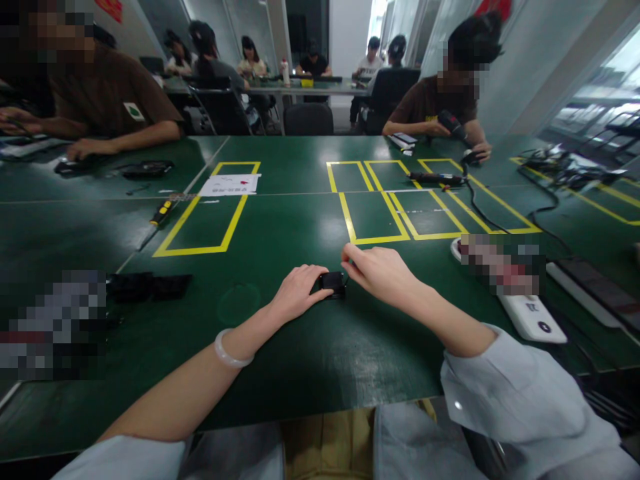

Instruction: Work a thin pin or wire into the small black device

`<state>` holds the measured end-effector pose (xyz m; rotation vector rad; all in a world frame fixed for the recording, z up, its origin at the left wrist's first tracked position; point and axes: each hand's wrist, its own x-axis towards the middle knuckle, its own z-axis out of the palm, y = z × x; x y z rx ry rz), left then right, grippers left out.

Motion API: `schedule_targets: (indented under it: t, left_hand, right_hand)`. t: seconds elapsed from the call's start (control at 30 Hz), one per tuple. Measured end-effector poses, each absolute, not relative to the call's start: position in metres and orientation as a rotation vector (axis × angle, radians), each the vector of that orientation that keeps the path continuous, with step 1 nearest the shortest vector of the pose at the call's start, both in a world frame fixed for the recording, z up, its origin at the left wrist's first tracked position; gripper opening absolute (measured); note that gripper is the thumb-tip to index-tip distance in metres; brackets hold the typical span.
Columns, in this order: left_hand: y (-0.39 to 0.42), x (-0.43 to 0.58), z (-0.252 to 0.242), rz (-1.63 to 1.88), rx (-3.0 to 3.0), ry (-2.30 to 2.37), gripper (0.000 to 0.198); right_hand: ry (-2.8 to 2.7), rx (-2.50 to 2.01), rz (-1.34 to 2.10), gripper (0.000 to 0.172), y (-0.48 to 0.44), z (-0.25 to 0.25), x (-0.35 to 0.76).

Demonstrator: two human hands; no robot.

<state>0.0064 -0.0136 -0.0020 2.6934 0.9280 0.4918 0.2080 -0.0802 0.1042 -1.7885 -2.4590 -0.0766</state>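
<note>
A small black box-shaped device [333,283] rests on the green table in front of me. My left hand [303,288] is closed on its left side, thumb along the near edge and fingers over the far one. Just right of and above the device, my right hand [373,267] has its fingertips pinched together. A thin dark bit shows at the device's right edge, below those fingertips. Whatever the pinch holds, if anything, is too small to make out.
Yellow tape rectangles [380,240] mark the green table [300,360]. A yellow-black screwdriver [161,213] and a paper sheet [230,185] lie left; a white elongated device [533,317] lies right. Black cables [487,213] trail at right. Co-workers sit across the table, one holding a dark tool [453,127].
</note>
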Motion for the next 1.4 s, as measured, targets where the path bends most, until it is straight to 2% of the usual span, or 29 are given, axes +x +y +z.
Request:
schedule_targets:
  t: [1.4]
  left_hand:
    - [-0.0144, 0.0050, -0.0037, 0.497, 2.710, 0.947, 0.037]
  right_hand:
    - [-2.360, -1.746, -0.018, 0.023, -0.0801, 0.1041, 0.2135]
